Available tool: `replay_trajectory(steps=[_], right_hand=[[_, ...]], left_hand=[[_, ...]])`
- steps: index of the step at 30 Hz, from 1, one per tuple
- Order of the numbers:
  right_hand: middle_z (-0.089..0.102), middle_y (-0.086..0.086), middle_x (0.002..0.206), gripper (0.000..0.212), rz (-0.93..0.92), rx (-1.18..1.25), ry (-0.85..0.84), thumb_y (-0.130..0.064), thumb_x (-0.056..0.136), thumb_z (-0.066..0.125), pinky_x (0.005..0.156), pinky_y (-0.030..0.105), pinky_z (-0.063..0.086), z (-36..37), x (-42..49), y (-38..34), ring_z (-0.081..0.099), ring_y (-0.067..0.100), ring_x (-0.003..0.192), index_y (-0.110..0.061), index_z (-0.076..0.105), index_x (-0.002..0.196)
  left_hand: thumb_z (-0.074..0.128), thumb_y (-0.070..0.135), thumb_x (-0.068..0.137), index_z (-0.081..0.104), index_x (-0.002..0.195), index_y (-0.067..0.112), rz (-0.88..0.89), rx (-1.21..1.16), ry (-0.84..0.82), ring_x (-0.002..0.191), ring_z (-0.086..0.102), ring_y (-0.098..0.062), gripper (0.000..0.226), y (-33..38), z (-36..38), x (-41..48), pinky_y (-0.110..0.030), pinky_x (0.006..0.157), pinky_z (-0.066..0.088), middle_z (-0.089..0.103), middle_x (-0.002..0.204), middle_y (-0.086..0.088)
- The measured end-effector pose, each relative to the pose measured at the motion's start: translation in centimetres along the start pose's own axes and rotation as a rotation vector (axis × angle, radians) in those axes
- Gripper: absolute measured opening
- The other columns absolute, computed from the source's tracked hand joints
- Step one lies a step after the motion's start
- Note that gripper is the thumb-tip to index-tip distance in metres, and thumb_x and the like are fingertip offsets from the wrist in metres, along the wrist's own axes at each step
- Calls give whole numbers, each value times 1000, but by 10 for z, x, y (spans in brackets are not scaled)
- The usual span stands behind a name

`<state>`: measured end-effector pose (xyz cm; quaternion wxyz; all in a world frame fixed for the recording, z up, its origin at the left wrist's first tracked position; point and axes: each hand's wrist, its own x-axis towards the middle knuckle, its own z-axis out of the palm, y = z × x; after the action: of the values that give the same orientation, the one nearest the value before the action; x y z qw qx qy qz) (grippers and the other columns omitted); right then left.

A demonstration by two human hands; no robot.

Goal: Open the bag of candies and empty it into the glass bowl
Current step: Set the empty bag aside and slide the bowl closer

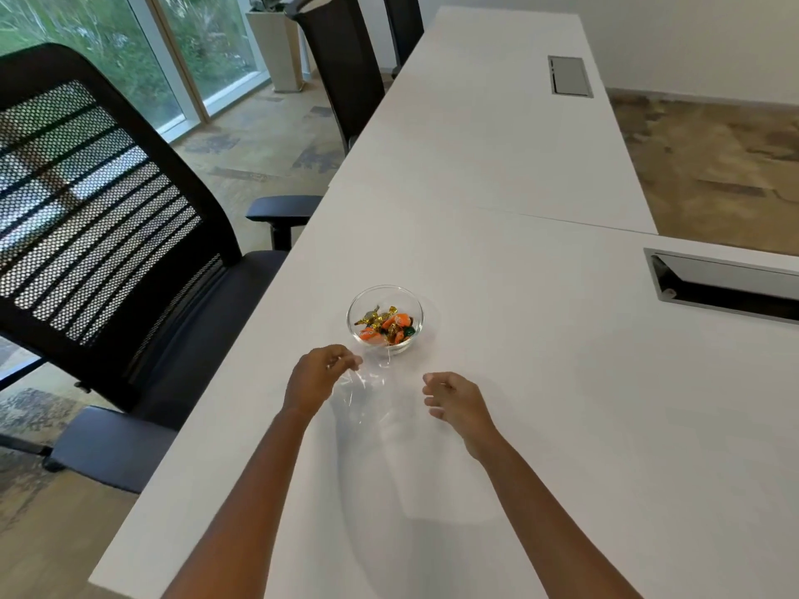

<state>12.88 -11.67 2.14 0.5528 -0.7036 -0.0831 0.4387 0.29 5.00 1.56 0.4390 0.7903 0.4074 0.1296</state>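
A small glass bowl (385,318) stands on the white table (540,382), holding several wrapped candies (389,325) in orange, gold and green. Just in front of it lies a clear plastic bag (367,395), flat and see-through, with no candy visible inside. My left hand (318,378) pinches the bag's upper left edge with curled fingers. My right hand (454,399) hovers to the right of the bag, fingers loosely curled and apart, holding nothing.
A black mesh office chair (108,235) stands close at the table's left side, with more chairs (346,67) farther back. Two recessed cable boxes (726,287) (570,75) sit in the table at right. Windows and a planter are at the back left.
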Motion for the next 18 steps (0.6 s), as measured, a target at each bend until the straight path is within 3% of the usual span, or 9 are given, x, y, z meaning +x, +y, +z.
replay_trajectory(steps=[3,6,10,13,16,18], right_hand=[[56,2,102,38,-19,-246,-93,-27,85,63,85,32,47,14,0,4,55,17,97,-15,55,120],[64,13,102,44,1,-386,-93,-14,83,64,79,29,45,29,2,12,55,19,90,-11,51,125],[69,24,100,45,32,-363,-47,2,80,58,67,24,46,43,2,22,56,22,77,-6,51,123],[61,15,84,46,4,-373,-15,3,78,54,56,18,41,53,2,26,53,22,74,-8,49,123],[54,7,71,46,-21,-399,10,4,79,50,59,23,40,60,0,30,49,21,79,-9,47,123],[52,9,74,44,-44,-436,45,4,81,46,66,25,40,63,-2,33,48,21,77,-10,47,123]], left_hand=[[61,24,83,64,60,28,-11,87,-181,76,59,-22,23,-2,-3,2,-25,57,40,69,77,1],[66,29,80,70,73,19,-46,191,-248,82,57,-18,13,-6,-2,5,-28,63,43,68,85,-2],[67,34,78,66,91,19,-102,229,-182,88,53,-17,20,-12,1,4,-26,62,44,59,93,4],[65,29,81,60,106,20,-111,227,-104,98,56,-23,27,-18,6,1,-34,79,48,58,108,-2],[61,22,85,55,114,19,-71,246,-39,103,56,-25,30,-24,15,-1,-33,83,46,56,118,-11],[60,21,86,52,120,17,-42,256,-6,108,54,-27,36,-27,20,-3,-35,90,45,53,122,-15]])
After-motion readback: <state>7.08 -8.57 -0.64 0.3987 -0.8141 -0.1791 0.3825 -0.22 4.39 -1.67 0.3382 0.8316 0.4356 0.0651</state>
